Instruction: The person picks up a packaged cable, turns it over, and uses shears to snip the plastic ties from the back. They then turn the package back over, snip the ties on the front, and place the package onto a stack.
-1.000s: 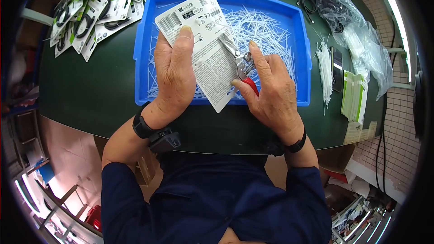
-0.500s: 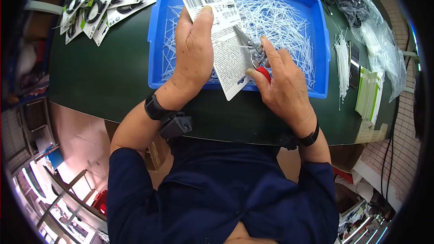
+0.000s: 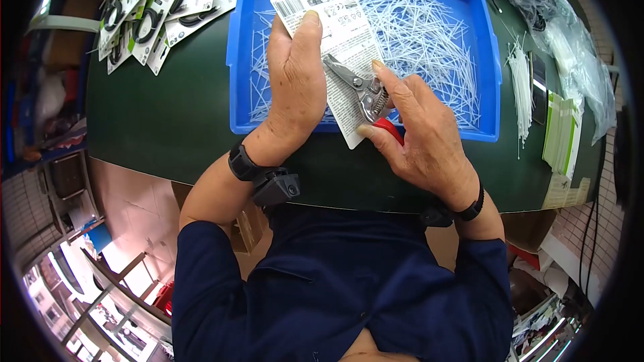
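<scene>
My left hand (image 3: 298, 77) grips a white printed card (image 3: 349, 37) by its left side, thumb across the front near the barcode. The card is tilted over the front of a blue tray (image 3: 498, 94). In my right hand (image 3: 426, 124) is a pair of cutters (image 3: 362, 87) with red handles, its metal jaws lying over the card and pointing up and left at my left hand. Many thin white strips (image 3: 429, 47), like cable ties, fill the tray behind the card. Whether the cutter tips touch the card is unclear.
Packaged black cables on cards (image 3: 151, 20) are piled at the back left. Right of the tray lie a bundle of white ties (image 3: 520, 90), a dark flat object (image 3: 539, 87), a stack of green-and-white cards (image 3: 562, 134) and a clear plastic bag (image 3: 570, 40).
The cutters have shifted left and down across the card, nearer my left hand. A white strip that stuck out at the jaws no longer shows. The whole view has shifted slightly.
</scene>
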Available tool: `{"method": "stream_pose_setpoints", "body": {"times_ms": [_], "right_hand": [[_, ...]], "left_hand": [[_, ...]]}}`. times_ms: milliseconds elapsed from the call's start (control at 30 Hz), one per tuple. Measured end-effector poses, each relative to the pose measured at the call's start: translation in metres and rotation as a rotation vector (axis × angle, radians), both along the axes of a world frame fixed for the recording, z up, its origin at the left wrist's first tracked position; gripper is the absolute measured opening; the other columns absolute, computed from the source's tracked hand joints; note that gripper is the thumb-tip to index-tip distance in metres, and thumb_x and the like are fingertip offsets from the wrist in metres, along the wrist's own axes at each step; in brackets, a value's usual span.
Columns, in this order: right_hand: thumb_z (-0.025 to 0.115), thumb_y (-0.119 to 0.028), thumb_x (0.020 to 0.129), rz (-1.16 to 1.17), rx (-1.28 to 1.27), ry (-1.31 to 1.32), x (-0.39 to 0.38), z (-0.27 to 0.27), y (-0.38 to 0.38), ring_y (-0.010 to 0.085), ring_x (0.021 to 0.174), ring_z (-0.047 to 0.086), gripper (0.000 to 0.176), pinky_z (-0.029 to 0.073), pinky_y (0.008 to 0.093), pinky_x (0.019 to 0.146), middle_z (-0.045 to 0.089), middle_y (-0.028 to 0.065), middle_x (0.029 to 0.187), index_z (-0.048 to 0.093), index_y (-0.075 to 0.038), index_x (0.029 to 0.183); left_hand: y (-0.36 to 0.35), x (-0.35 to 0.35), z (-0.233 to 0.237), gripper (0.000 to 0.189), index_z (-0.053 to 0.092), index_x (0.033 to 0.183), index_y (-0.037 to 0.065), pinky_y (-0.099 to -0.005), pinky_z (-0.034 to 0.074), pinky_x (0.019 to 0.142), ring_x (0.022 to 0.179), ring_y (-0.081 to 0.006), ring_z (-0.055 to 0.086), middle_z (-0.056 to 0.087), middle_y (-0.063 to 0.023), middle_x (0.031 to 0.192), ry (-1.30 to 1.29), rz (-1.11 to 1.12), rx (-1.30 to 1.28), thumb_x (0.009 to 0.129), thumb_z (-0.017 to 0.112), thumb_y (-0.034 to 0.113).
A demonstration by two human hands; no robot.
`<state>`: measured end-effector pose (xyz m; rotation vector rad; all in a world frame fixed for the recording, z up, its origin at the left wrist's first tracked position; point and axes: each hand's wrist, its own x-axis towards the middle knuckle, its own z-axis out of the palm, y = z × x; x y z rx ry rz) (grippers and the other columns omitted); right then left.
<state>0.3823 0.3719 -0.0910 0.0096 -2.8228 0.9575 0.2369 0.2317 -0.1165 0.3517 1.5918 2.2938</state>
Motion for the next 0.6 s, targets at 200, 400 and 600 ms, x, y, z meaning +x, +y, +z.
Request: {"method": "stream_pose_setpoints", "body": {"times_ms": [200, 400, 600], "right_hand": [[0.083, -0.024, 0.087, -0.004, 0.048, 0.007, -0.001, 0.003, -0.002, 0.0316, 0.079, 0.060, 0.079, 0.051, 0.0419, 0.069, 0.057, 0.0146, 0.098, 0.046, -0.003, 0.154], [0.082, -0.023, 0.088, -0.003, 0.030, -0.004, 0.001, 0.001, -0.002, 0.0329, 0.077, 0.060, 0.080, 0.051, 0.0425, 0.068, 0.056, 0.0158, 0.099, 0.044, -0.001, 0.154], [0.082, -0.024, 0.088, -0.015, 0.047, -0.029, 0.003, -0.004, -0.001, 0.0325, 0.077, 0.060, 0.080, 0.051, 0.0430, 0.067, 0.057, 0.0165, 0.099, 0.044, 0.001, 0.154]], "left_hand": [[0.001, 0.005, -0.006, 0.032, 0.053, 0.129, -0.002, -0.0320, 0.053, 0.090, 0.100, -0.0156, 0.065, 0.067, -0.0129, 0.115, 0.002, 0.056, -0.043, 0.112, 0.045, 0.024], [0.004, 0.002, -0.003, 0.033, 0.048, 0.134, 0.001, -0.0352, 0.061, 0.088, 0.103, -0.0232, 0.073, 0.068, -0.0169, 0.119, -0.022, 0.017, -0.035, 0.111, 0.044, 0.024], [0.000, 0.001, -0.009, 0.035, 0.047, 0.136, 0.001, -0.0357, 0.061, 0.087, 0.103, -0.0235, 0.073, 0.068, -0.0172, 0.119, -0.062, -0.036, -0.049, 0.111, 0.044, 0.025]]}}
